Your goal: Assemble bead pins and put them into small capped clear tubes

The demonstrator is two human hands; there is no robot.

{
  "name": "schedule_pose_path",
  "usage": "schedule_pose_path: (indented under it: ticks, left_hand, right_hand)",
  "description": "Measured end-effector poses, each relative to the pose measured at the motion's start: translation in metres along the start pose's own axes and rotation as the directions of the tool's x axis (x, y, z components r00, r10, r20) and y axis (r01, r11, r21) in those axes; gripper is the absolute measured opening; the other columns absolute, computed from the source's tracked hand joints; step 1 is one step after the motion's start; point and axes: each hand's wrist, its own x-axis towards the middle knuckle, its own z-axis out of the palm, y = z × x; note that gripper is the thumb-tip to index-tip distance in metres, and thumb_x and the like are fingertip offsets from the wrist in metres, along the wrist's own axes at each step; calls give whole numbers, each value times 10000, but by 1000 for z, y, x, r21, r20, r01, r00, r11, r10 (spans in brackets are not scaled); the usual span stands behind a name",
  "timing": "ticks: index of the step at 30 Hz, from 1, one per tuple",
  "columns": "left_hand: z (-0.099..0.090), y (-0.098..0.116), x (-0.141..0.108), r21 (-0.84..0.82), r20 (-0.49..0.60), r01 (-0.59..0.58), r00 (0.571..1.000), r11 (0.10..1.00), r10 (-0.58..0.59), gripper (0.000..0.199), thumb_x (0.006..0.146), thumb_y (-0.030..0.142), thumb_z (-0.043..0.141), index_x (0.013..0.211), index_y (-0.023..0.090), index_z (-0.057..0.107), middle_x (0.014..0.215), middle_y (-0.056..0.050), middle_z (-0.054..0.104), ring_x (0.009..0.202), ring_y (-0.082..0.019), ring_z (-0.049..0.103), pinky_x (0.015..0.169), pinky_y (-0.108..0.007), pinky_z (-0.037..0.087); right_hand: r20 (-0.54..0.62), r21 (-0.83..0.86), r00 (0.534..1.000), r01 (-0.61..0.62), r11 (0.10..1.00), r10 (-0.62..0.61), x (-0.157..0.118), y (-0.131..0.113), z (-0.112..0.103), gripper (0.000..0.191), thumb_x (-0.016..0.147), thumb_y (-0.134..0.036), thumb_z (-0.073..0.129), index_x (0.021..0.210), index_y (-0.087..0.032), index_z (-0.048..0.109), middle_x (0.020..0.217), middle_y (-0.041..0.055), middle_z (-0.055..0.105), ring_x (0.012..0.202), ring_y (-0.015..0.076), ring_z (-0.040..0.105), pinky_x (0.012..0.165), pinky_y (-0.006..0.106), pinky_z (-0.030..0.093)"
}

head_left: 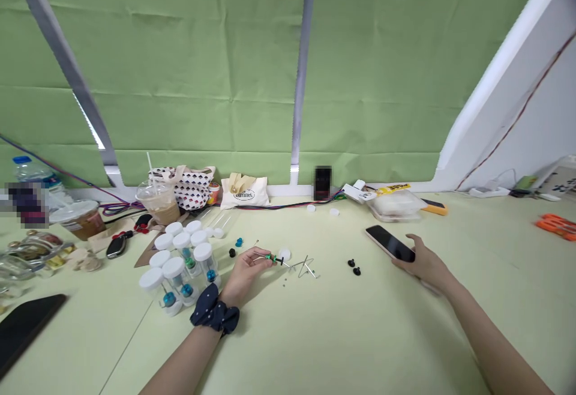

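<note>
Pinched in the fingers of my left hand (246, 272) is a thin rod with green and black parts (273, 258). Just beyond its tip, several thin metal rods (306, 268) lie crossed on the table, near a round white cap (285, 254). My right hand (425, 263) grips a dark-screened phone (390, 244) by its near end, right of two small black parts (354, 266). Left of my left hand stand several clear jars with white lids (174, 268), holding blue or green parts. A small black piece (232, 253) and a blue piece (239, 242) lie beside them.
Drink cups (157, 200), a patterned bag (191, 185) and a white pouch (244, 192) stand at the back left. Cables run along the wall. A plastic box (396, 206) sits at the back right, with orange scissors (557, 226) farther right. A dark tablet-like object (29, 326) lies near left.
</note>
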Motion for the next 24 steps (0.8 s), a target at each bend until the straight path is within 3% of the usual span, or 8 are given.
schedule_pose_path:
  ticks: [6, 9, 11, 13, 16, 19, 20, 24]
  left_hand:
    - [0, -2, 3, 2, -7, 20, 1000, 1000, -20, 250, 621, 236, 756, 823, 151, 635, 786, -54, 701, 758, -199, 665, 793, -350, 486]
    - [-1, -4, 5, 3, -8, 31, 1000, 1000, -30, 255, 612, 237, 761, 817, 150, 637, 795, -55, 702, 761, -194, 662, 801, -346, 486]
    - [-1, -5, 6, -1, 0, 28, 1000, 1000, -28, 245, 622, 231, 755, 822, 150, 637, 817, -58, 700, 784, -193, 658, 823, -347, 481]
    - [-1, -5, 5, -6, 8, 23, 1000, 1000, -23, 237, 631, 225, 749, 826, 152, 638, 834, -59, 699, 802, -193, 655, 842, -352, 475]
    - [1, -2, 3, -1, -1, 34, 999, 999, -34, 243, 623, 225, 753, 826, 151, 642, 825, -62, 699, 790, -196, 656, 834, -353, 477]
    - [3, 2, 2, -2, -17, 32, 999, 999, -32, 247, 607, 224, 762, 814, 153, 647, 795, -54, 692, 777, -198, 655, 810, -345, 486]
    - [3, 3, 1, -6, -20, 27, 999, 1000, -27, 246, 603, 224, 763, 808, 154, 647, 784, -49, 690, 772, -196, 655, 807, -346, 488]
    - [4, 2, 2, -10, -15, 23, 1000, 1000, -23, 238, 609, 227, 761, 800, 154, 640, 767, -46, 694, 747, -187, 654, 806, -351, 483]
  right_hand:
    - [209, 73, 966, 137, 988, -150, -115, 35, -12, 897, 656, -639, 543, 1394, -272, 188, 1054, 146, 608, 913, 321, 602, 711, 409, 466]
    - [146, -12, 975, 172, 985, -169, -160, 23, -13, 832, 711, -581, 499, 1410, -273, 169, 1126, 160, 584, 951, 362, 582, 762, 514, 442]
    - [15, -118, 972, 235, 965, -235, -179, -9, -14, 748, 718, -498, 511, 1387, -296, 244, 1258, 160, 503, 1097, 422, 482, 834, 639, 342]
    - [-94, -157, 929, 341, 927, -358, -194, -55, -15, 694, 735, -432, 525, 1373, -301, 283, 1322, 154, 445, 1189, 444, 382, 877, 684, 258]
    - [-102, -26, 773, 627, 779, -626, -212, -135, -14, 628, 811, -354, 501, 1385, -308, 251, 1322, 121, 454, 1190, 355, 412, 943, 576, 292]
    - [-42, 108, 655, 754, 648, -755, -214, -201, -6, 604, 800, -225, 543, 1353, -289, 310, 1286, 115, 484, 1108, 310, 484, 903, 488, 362]
    - [-26, 133, 643, 761, 635, -765, -209, -216, -2, 585, 784, -179, 555, 1326, -273, 354, 1259, 123, 501, 1078, 302, 503, 873, 462, 383]
    - [-13, 305, 716, 668, 679, -698, -168, -250, 14, 376, 783, -58, 504, 1109, -238, 549, 1029, 82, 610, 929, 226, 573, 768, 337, 425]
